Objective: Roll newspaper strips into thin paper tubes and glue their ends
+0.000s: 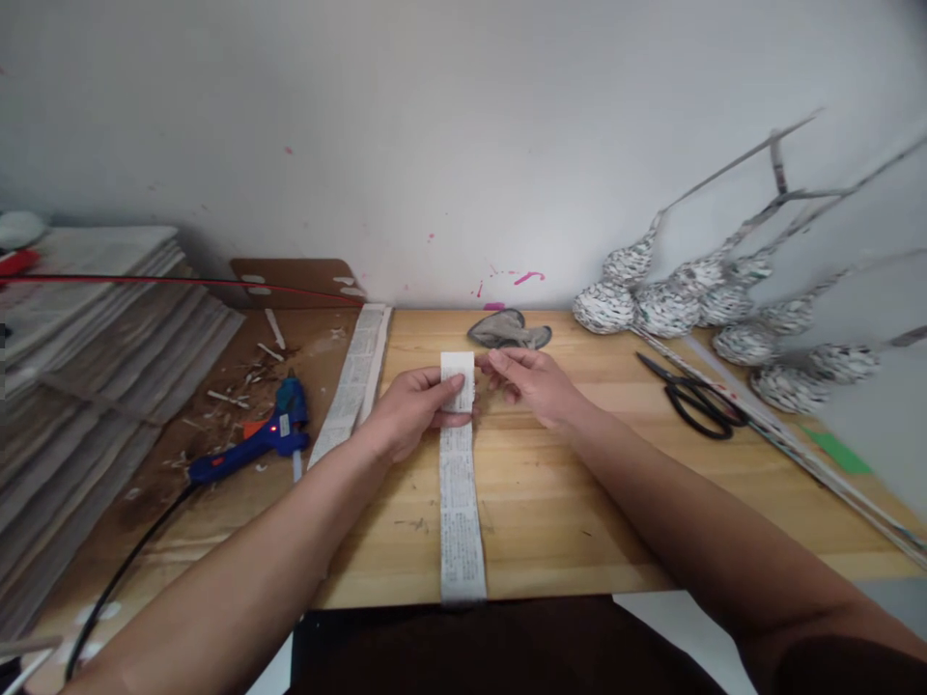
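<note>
**Mid-table, one paper strip (460,521) between two hands**

Left hand (406,410): thumb pressed on the strip's face near its top, fingers tucked behind, so we read a firm pinch on the paper. Right hand (540,386): just beside the strip's right edge, thumb and first finger drawn close, the others curled. Whether those tips grip anything, we cannot tell.

The top of the strip is raised in the left hand; the rest runs down the wooden table (565,521) to its near edge. We note a paler upper part, perhaps a doubled layer, unconfirmed.

We judge the step in hand to be careful work on that top end. As we see it, the next move calls for a steady left pinch and light right fingertips, keeping the edges lined up.

Farther out, behind the hands: a grey heart-shaped piece (498,330). To the left, more paper strips (358,372), then a blue glue gun (250,449), its red light on, and a paper stack (94,386). To the right, black scissors (699,405), with paper balls (670,309) beyond, near the wall (435,145).
</note>
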Available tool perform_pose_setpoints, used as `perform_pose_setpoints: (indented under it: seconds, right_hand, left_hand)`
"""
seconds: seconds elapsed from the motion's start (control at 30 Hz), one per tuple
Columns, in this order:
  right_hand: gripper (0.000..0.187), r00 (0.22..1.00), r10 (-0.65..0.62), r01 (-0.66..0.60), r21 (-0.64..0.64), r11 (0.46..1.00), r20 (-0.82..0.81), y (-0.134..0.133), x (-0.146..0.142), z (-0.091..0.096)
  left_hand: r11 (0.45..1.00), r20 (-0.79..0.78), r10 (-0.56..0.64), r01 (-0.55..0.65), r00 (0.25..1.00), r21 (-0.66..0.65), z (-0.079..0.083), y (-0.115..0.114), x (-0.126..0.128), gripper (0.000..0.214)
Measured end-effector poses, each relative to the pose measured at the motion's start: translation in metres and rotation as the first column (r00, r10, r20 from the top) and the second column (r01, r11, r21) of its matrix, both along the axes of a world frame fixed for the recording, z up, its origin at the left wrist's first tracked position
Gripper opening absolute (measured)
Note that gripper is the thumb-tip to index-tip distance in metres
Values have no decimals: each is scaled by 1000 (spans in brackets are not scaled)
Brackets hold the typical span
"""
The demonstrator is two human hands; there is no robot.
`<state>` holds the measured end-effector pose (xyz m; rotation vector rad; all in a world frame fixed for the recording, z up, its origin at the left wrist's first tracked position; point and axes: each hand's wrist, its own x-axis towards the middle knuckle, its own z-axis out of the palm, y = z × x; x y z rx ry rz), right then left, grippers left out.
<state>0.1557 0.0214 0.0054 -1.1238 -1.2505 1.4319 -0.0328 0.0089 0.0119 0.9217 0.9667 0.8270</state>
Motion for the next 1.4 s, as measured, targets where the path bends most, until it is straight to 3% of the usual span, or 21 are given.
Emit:
perform_pose_setpoints:
  seconds: [0.1, 0.2, 0.43, 0.5, 0.57, 0.63, 0.7, 0.73, 0.8, 0.9, 1.0, 1.1, 1.13, 1.2, 1.27, 1.33, 1.4]
  right_hand:
    - [38, 994, 111, -111, -10, 994, 12, -2, 1, 5]
    - [37, 991, 133, -133, -7, 991, 21, -7, -3, 8]
    - [34, 1000, -4, 4, 4, 1000, 10, -10, -12, 1]
    - [36, 995, -33, 27, 64, 998, 89, -7, -9, 0]
    - [39, 960, -121, 68, 209, 976, 254, 0, 0, 0]
    - [38, 836, -317, 96, 448, 889, 449, 11, 15, -1]
    - [40, 610, -534, 51, 643, 764, 586, 24, 31, -5]
    - [40, 511, -557, -15, 654, 756, 655, 31, 38, -8]
    - [27, 365, -507, -103, 575, 811, 781, 40, 47, -15]
    - [32, 290, -503, -74, 543, 836, 814, 43, 48, -21]
    - [39, 378, -534, -28, 586, 810, 756, 36, 41, -16]
    - [41, 550, -577, 49, 667, 744, 604, 23, 32, -3]
    - [42, 613, -555, 70, 661, 747, 562, 19, 29, 2]
    - [43, 798, -366, 70, 529, 846, 479, 9, 22, 10]
    - [41, 937, -67, -43, 306, 951, 342, 1, 16, 16]
    - [39, 966, 116, -153, 151, 977, 230, -4, 11, 21]
    - [37, 966, 162, -182, 83, 980, 200, -8, 8, 25]
  left_hand:
    - [997, -35, -70, 71, 997, 36, 1, -5, 2, 32]
    - [993, -49, -107, 109, 993, 39, 1, -8, 5, 32]
    - [995, -35, -91, 93, 995, 42, -4, -9, 8, 32]
    - [995, -47, -87, 89, 995, 41, -4, -9, 8, 33]
    - [997, -51, -66, 67, 997, 38, -2, -9, 8, 34]
    - [999, -41, -41, 43, 998, 33, 1, -10, 8, 34]
    - [999, -24, -27, 28, 999, 25, 3, -11, 8, 34]
    - [999, -14, -27, 28, 1000, 22, 4, -11, 8, 33]
    - [999, 8, -32, 32, 999, 19, 4, -12, 9, 30]
    - [999, 35, -39, 38, 999, 27, 3, -13, 9, 25]
    - [999, 36, -38, 37, 999, 32, 3, -13, 10, 23]
    - [999, 16, -14, 13, 1000, 45, 4, -13, 10, 25]
    - [999, 10, -3, 3, 1000, 50, 4, -12, 10, 27]
    - [998, 2, 11, -11, 1000, 62, 4, -12, 10, 30]
    - [996, -7, 17, -16, 1000, 83, 4, -11, 9, 32]
    - [994, -22, 13, -11, 1000, 110, 2, -11, 9, 34]
    - [991, -43, -5, 10, 999, 135, 0, -10, 9, 35]
